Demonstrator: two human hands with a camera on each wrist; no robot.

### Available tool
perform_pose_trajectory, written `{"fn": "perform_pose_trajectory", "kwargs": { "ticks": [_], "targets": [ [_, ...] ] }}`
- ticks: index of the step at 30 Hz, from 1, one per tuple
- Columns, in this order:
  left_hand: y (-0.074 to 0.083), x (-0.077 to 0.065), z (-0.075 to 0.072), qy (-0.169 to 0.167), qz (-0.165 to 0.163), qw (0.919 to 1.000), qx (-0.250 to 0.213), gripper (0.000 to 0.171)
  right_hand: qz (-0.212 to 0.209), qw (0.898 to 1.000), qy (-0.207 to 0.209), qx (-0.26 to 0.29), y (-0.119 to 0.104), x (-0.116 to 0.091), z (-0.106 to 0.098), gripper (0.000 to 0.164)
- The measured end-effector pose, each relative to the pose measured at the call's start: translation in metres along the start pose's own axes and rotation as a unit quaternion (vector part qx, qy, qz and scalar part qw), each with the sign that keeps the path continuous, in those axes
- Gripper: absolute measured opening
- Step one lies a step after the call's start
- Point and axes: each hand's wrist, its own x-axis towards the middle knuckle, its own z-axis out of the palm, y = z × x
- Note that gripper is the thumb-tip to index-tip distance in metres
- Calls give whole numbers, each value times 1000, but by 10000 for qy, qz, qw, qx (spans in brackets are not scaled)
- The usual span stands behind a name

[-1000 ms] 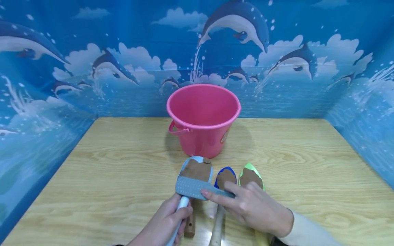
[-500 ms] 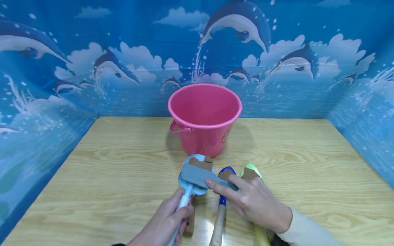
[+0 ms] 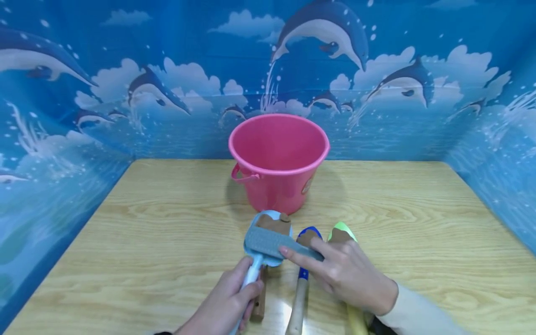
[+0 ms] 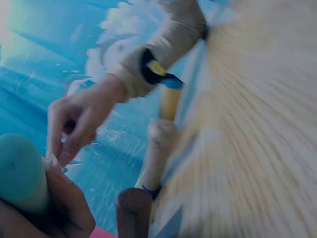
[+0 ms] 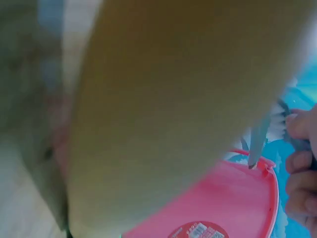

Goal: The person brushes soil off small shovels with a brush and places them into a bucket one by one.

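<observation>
My left hand (image 3: 228, 298) grips the light blue handle of a small toy shovel (image 3: 252, 272), its blade raised in front of the bucket. Brown, mud-like patches (image 3: 272, 224) cover the upper part of that blade. Across the blade lies a grey-blue scrub brush (image 3: 268, 241), held by its handle in my right hand (image 3: 351, 277), with the index finger stretched along it. Bristles (image 5: 276, 126) show on the brush's underside in the right wrist view. The handle's rounded end (image 4: 20, 168) sticks out of my left hand in the left wrist view.
A pink bucket (image 3: 276, 190) stands behind the shovel. Around my hands lie a blue shovel with a beige handle (image 3: 298, 302), a green shovel (image 3: 344, 228) with a yellow handle (image 3: 356, 318), and a brown wooden handle (image 3: 258, 304). A dolphin-print backdrop (image 3: 167, 130) encloses the table (image 3: 146, 232).
The brush has slid from the lower blade up toward its middle, covering more of the brown patch, then shifted back slightly. The shovel's blade has tilted a little; both hands keep their grip.
</observation>
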Motion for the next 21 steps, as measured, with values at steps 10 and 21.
{"fn": "perform_pose_trajectory", "kwargs": {
  "ticks": [10,21],
  "targets": [
    [-1,0,2,47,128,9998,138,11,534,9966,263,-562,10,-4,0,39],
    [-5,-1,2,-35,374,9974,620,5,15,9998,12,-185,2,0,0,34]
  ]
}}
